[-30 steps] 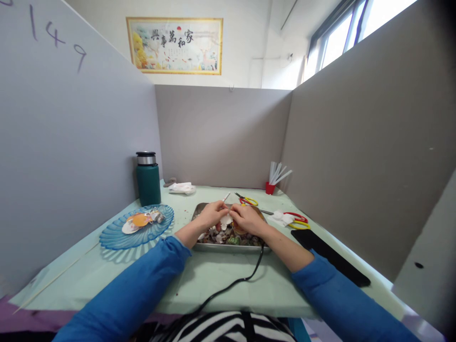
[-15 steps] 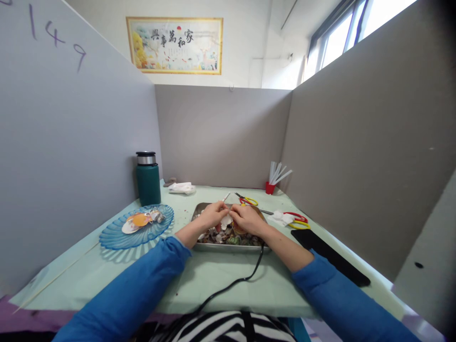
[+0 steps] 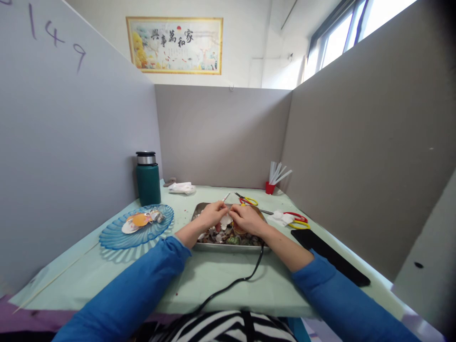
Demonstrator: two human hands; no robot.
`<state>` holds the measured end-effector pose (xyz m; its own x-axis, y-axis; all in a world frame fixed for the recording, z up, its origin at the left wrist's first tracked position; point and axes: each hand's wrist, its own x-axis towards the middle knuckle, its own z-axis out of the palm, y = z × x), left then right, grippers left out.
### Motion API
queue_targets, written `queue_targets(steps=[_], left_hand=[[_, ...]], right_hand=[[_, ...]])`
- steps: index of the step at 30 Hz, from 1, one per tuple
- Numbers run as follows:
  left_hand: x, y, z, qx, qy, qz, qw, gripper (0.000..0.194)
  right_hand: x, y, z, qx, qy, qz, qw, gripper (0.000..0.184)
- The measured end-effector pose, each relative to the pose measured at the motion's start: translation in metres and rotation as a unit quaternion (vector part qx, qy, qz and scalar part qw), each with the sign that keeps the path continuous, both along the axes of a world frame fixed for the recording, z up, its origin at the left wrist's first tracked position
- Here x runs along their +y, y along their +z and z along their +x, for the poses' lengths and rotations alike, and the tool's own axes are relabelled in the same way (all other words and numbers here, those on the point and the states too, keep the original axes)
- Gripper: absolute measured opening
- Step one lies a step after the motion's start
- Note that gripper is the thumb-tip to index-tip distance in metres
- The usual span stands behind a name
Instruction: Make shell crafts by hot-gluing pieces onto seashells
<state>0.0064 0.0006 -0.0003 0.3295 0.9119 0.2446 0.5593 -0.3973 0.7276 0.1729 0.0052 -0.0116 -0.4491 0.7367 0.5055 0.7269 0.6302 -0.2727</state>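
Observation:
My left hand [image 3: 214,213] and my right hand [image 3: 244,218] meet over a metal tray [image 3: 228,247], fingertips pinched together. Between them is a white, scalloped shell piece [image 3: 225,220]; both hands are closed on it, though the fingers partly cover it. Heaped in the tray beneath are small mixed shells [image 3: 223,236], with a greenish one [image 3: 234,241] near the front. Beyond my left fingers a thin white stick [image 3: 226,196] points up and away; I cannot tell whether it touches them. A black cord [image 3: 235,283] runs from beside my right wrist toward my body.
At left are a blue scalloped plate [image 3: 110,237] bearing shells [image 3: 140,220] and a green bottle [image 3: 148,183]. Scissors [image 3: 249,201], crumpled tissue [image 3: 281,218], red-and-yellow handles [image 3: 301,221], a black slab [image 3: 329,256] and a red cup [image 3: 270,188] of white sticks lie right. Grey partitions [image 3: 224,137] enclose the table.
Both hands keep their place over the tray, with only very slight finger movement. Nothing else on the table has visibly moved.

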Motion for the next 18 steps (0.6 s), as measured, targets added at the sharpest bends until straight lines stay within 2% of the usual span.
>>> queue_targets(steps=[18], left_hand=[[0.0004,-0.0010,0.0000,0.010,-0.005,0.015,1.000,0.025]], right_hand=[[-0.0028,0.0021,0.0001,0.003,0.009,-0.008,1.000,0.025]])
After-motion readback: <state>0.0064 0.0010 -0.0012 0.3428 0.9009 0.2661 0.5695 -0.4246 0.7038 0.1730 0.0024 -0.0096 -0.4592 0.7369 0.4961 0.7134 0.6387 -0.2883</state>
